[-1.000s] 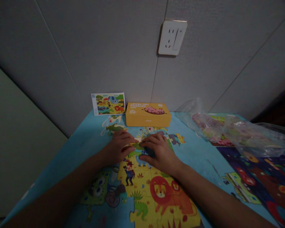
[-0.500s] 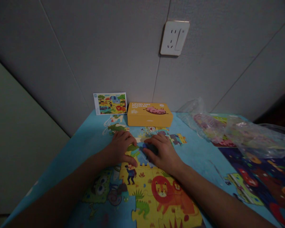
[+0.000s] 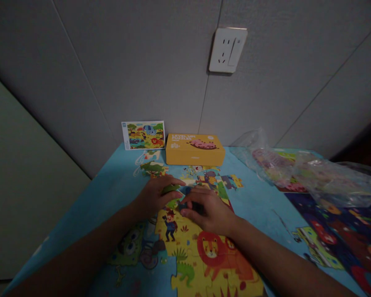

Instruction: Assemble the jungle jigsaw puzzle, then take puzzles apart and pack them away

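Straight ahead lies a partly joined jigsaw puzzle, yellow, with a lion, a crocodile and a small figure in a hat. My left hand is at its upper left edge, thumb and fingers closed on a green puzzle piece. Just right of it, my right hand curls over the blue part, fingertips pinched around a dark blue puzzle piece, mostly hidden by the fingers. Beyond the hands are loose pieces: a tree piece at left and a grey-and-yellow piece at right.
An orange puzzle box stands at the back against the wall, with a picture card leaning beside it. Clear plastic bags and a dark printed puzzle lie at right. A blue cartoon-printed cover spreads over the table.
My left hand's fingers have closed together around the green piece. My right hand has shifted slightly left and down, its fingers curling in, uncovering pieces behind it.
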### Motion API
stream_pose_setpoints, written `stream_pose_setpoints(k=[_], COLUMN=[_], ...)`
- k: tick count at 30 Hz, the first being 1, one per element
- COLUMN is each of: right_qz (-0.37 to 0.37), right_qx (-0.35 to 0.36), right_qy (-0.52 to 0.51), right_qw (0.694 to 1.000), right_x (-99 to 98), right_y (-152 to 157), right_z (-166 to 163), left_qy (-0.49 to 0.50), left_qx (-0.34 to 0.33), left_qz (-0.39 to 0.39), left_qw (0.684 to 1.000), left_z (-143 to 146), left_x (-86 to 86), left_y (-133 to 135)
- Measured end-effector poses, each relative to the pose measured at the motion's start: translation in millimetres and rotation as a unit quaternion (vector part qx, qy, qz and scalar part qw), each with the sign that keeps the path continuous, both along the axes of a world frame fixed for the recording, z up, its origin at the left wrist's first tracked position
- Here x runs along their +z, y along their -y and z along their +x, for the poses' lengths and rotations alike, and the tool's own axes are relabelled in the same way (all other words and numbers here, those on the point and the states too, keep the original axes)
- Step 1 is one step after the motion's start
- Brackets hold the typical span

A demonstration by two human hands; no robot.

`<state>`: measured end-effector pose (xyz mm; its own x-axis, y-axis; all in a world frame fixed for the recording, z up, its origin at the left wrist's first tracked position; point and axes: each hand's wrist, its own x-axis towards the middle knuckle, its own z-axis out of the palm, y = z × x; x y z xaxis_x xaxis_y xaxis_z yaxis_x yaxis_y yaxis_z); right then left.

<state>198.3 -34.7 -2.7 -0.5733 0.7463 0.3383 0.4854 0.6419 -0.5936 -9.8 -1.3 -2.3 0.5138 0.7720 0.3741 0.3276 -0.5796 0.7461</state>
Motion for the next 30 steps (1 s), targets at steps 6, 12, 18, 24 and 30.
stream_pose_setpoints(k=[6,12,18,24,30], right_qz=[-0.005,-0.027,-0.045,-0.011,0.007], right_qx=[-0.068,-0.187,-0.192,-0.232,-0.142], right_qy=[-0.056,-0.117,-0.133,-0.18,-0.277], right_qw=[0.996,0.975,0.971,0.956,0.95], right_x=[0.3,-1.5,-6.1,1.3,5.1], right_y=[2,-2,-3,-7,48], right_z=[-1,3,6,3,25], left_qy=[0.1,0.066,0.011,0.034,0.022], left_qx=[-0.018,-0.06,-0.041,-0.023,-0.046], left_qz=[-0.162,-0.142,-0.113,-0.138,-0.133], left_qw=[0.982,0.986,0.993,0.99,0.99], left_z=[1,0,-1,-4,-6], left_x=[-5.7,-2.2,-0.1,-9.6,-18.6], left_y=[1,4,2,-4,-12])
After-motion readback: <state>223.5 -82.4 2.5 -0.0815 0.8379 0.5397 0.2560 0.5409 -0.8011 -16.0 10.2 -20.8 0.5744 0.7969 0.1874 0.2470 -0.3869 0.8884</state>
